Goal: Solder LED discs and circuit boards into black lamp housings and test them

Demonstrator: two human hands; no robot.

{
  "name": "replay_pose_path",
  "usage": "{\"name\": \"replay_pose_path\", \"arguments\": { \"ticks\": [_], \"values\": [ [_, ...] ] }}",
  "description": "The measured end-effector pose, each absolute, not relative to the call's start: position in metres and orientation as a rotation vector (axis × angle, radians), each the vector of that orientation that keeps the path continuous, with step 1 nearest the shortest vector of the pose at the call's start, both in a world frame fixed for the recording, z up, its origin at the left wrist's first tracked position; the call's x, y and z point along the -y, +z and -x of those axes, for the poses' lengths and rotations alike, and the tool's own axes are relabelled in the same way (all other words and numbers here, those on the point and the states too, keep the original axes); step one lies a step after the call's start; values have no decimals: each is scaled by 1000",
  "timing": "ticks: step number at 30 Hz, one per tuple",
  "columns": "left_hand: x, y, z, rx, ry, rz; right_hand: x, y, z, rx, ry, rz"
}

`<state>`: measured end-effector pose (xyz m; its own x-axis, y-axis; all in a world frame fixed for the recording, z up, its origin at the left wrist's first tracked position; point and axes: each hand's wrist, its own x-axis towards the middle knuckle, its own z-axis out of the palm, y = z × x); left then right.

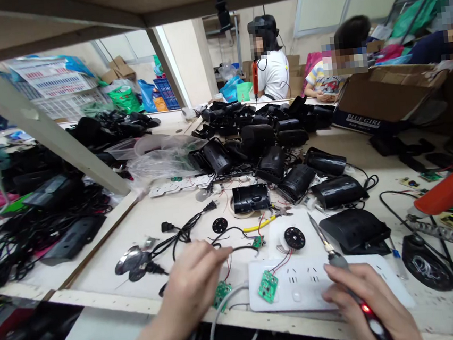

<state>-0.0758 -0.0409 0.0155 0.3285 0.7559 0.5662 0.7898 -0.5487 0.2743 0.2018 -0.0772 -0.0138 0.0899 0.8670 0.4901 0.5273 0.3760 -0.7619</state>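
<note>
My left hand (195, 280) pinches a black cable (242, 248), whose end sticks out to the right near a small green circuit board (258, 241). In my right hand (371, 297) is a soldering iron (336, 257) with a lit red light, its tip pointing up and away. Below the iron lies a white power strip (311, 274). On the strip's left end rests another green circuit board (268, 287), joined by red wires to a round black disc (294, 237). A third green board (222, 294) is partly hidden by my left hand.
Several black housings (272, 163) are heaped at the back. Yellow-handled cutters (259, 224) lie mid-table by an opened housing (251, 198). A black plug cord (184, 228) is on the left. An orange tool (452, 185) juts in from the right; a slanted post (46, 123) stands left.
</note>
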Motion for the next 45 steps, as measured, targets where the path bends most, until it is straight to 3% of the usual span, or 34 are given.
{"name": "replay_pose_path", "arguments": {
  "ticks": [7, 21, 33, 38, 45],
  "values": [
    [55, -11, 49, 1505, -1104, 2583, 55, -15, -161, 1659, 608, 1154],
    [54, -2, 10, 1826, -1149, 2944, 54, -14, -146, 1617, 604, 990],
    [52, -3, 26, 1744, -1206, 2843, 79, -41, -159, 1830, 525, 983],
    [52, -2, 14, 1759, -1199, 2930, 72, -38, -142, 1704, 474, 985],
    [44, 9, 11, 2004, -1394, 2958, 54, -25, -143, 1498, 660, 1018]
  ]
}}
